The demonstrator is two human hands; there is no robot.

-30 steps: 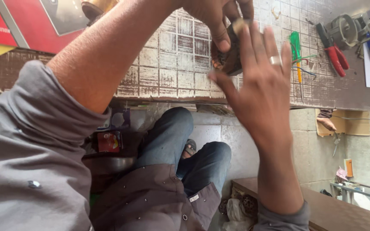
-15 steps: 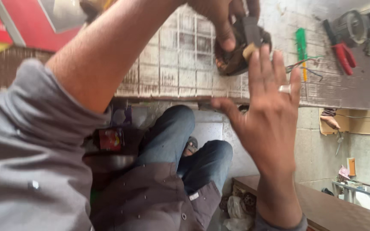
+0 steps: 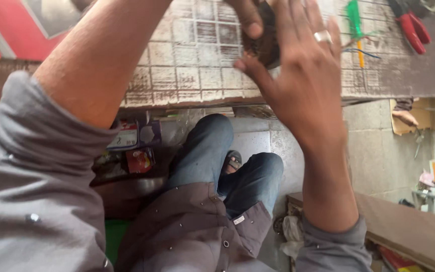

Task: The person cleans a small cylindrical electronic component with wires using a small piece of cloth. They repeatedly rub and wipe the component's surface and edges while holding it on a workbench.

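My left hand [image 3: 245,15] reaches in from the left at the top edge and grips a dark brown, rough object [image 3: 267,46] held over the workbench [image 3: 187,70]. My right hand [image 3: 303,70], with a ring on one finger, comes up from the lower right. Its fingers are straight and apart, laid against the right side of the dark object, and its thumb sits just below it. Most of the object is hidden behind the two hands. Both forearms are bare, with grey sleeves pushed up.
A green-handled screwdriver [image 3: 353,15] and red-handled pliers [image 3: 413,29] lie on the bench to the right. A red board [image 3: 11,30] is at the top left. Small packets [image 3: 137,146] sit under the bench. A wooden plank [image 3: 409,229] runs along the lower right.
My right hand, which had pulled back below the object half a second ago, has moved up against it again. The view has shifted slightly, so the hands sit higher in the frame.
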